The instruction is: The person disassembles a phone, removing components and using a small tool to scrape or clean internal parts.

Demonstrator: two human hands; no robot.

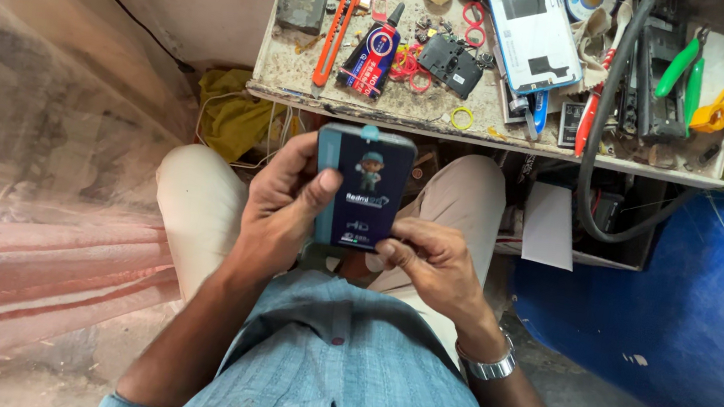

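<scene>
The left hand (280,207) grips a flat rectangular dark blue and teal package (361,187) above the lap, thumb pressed on its front. The right hand (434,263) has its fingers (393,251) pinching the package's near edge, perhaps a tab. Beyond, on the cluttered bench (356,103), lies an orange utility knife (340,21).

two hands (288,208) – one box (362,187), one cutter (340,21), one glue tube (373,53).

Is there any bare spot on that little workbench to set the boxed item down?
Hardly. The workbench has one bare strip along its front edge, between the orange utility knife and the yellow ring. Its right side, around the white phone back and green pliers, is crowded.
</scene>
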